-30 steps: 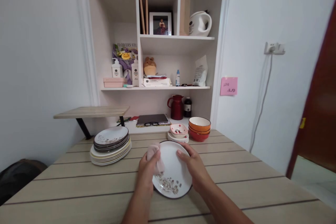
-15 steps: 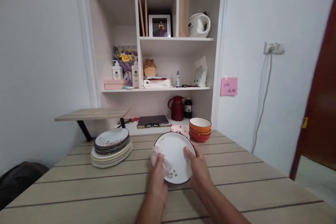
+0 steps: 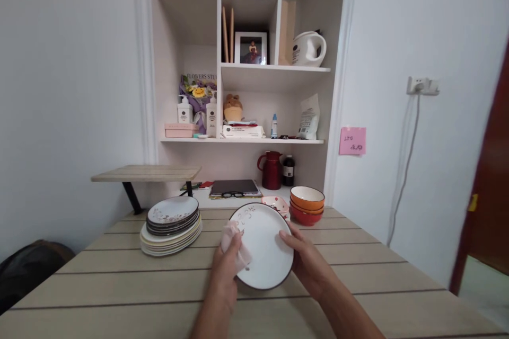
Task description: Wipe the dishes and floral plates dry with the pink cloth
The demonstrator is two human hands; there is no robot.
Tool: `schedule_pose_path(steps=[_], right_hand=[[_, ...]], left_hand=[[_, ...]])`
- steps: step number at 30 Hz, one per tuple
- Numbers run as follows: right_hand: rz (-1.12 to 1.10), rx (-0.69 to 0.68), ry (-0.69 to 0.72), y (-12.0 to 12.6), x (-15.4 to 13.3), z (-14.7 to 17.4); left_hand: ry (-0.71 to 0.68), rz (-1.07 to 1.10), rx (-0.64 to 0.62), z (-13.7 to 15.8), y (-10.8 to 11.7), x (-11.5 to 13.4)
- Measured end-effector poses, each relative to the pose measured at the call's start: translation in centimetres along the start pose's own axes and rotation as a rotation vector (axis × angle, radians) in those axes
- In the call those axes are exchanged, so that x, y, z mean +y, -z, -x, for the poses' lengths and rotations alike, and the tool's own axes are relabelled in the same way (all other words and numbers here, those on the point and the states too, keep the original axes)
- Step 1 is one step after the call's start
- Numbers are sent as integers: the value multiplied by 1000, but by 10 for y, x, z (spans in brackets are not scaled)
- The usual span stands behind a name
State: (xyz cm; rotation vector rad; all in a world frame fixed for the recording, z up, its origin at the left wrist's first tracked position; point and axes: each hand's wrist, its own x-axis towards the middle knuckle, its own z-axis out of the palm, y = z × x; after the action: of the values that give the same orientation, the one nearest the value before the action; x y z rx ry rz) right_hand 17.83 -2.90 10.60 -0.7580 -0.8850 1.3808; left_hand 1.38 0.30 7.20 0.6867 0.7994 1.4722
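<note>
1. Turned clockwise since one second ago, the round white ceramic plate with a dark rim (image 3: 270, 251) now shows its brown floral spray at the upper left instead of along the bottom; it tilts toward the camera, between both hands, in front of the pale wooden counter's (image 3: 377, 275) far edge.
2. Far left on the counter sits a stack of round white dark-rimmed plates with brown flowers (image 3: 173, 211); these rest on wider white plates, some with yellow edges (image 3: 173, 243); behind them stands a raised pale wooden shelf on black legs (image 3: 147, 172).
3. Left hand (image 3: 226, 267): it pinches a crumpled pale pink cloth (image 3: 237, 249) against the plate's left side, thumb on top; its other fingers are mostly hidden.
4. Right hand (image 3: 308, 259): it pinches the plate's right rim, thumb lying on the white face, fingers behind; whether the plate's lower edge touches the counter, I cannot tell.
5. Just beyond the plate, partly covered by it, is a small pink dish with red spots (image 3: 274, 202); right beside it stand nested round bowls, orange with a white inside (image 3: 307, 198) above red (image 3: 306, 217).
</note>
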Motion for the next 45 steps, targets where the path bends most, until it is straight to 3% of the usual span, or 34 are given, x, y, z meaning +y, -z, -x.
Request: schedule_pose_path(steps=[7, 13, 16, 26, 31, 35, 38, 41, 45], right_hand=[[131, -98, -86, 19, -14, 6], [152, -141, -106, 21, -13, 6], [158, -85, -81, 17, -8, 2], [-42, 177, 45, -10, 26, -5], [-205, 301, 96, -9, 32, -13], [-272, 343, 134, -10, 39, -15], [-324, 292, 128, -15, 44, -14], [-294, 133, 52, -17, 40, -12], [-201, -19, -51, -8, 24, -11]], left_hand=[[-74, -218, -205, 15, -3, 10], [-183, -302, -203, 15, -5, 10], [-212, -326, -174, 12, -4, 11], [-42, -99, 86, -6, 4, -1], [62, 55, 102, -1, -9, -24], [136, 60, 75, 11, -18, -34], [166, 85, 57, 14, -16, -35], [197, 79, 111, 8, -9, -29], [125, -9, 129, -3, 3, -15]])
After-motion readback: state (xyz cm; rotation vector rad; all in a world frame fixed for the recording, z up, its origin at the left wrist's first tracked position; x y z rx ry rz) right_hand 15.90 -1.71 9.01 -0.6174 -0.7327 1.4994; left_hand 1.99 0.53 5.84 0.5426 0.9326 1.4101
